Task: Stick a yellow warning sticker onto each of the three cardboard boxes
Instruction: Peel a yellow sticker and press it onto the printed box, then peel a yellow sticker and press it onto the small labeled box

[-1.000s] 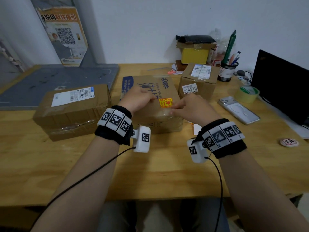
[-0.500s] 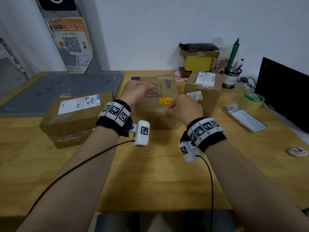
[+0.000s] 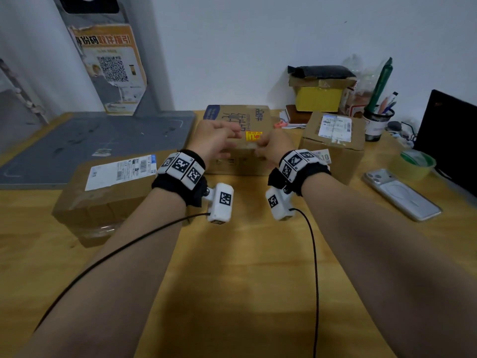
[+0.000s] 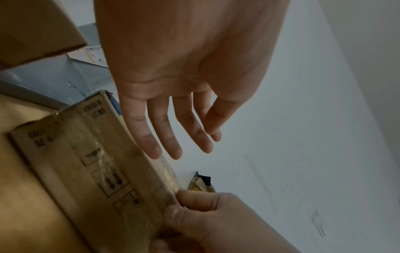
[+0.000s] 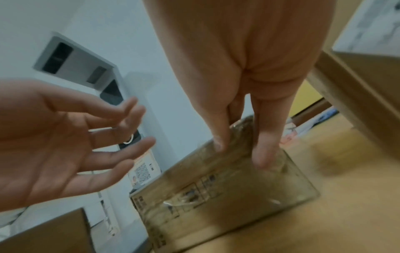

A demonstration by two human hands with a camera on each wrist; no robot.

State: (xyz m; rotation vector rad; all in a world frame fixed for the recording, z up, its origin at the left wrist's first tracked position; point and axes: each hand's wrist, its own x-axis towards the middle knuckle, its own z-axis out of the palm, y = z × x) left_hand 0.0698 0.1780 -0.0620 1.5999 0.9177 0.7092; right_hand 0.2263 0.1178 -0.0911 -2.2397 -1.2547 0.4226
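Three cardboard boxes stand on the wooden table (image 3: 245, 267). The middle box (image 3: 240, 117) carries a yellow warning sticker (image 3: 253, 136) on its top, near the front edge. My right hand (image 3: 268, 151) grips that box at its near right edge, with thumb and fingers (image 5: 264, 154) against the taped front face (image 5: 216, 193). My left hand (image 3: 222, 140) hovers just over the box top with straight, spread fingers (image 4: 171, 140), holding nothing. The left box (image 3: 108, 197) and the right box (image 3: 333, 151) bear white shipping labels; I see no yellow sticker on either.
A grey mat (image 3: 90, 143) lies at the back left. Behind the right box stand a yellow box stack (image 3: 318, 99) and a pen cup (image 3: 378, 125). A phone (image 3: 402, 195), a tape roll (image 3: 413, 164) and a black monitor (image 3: 449, 135) occupy the right side.
The middle box has slid away from me toward the wall. My left hand lifted off it and spread its fingers; my right hand stayed on its near edge.
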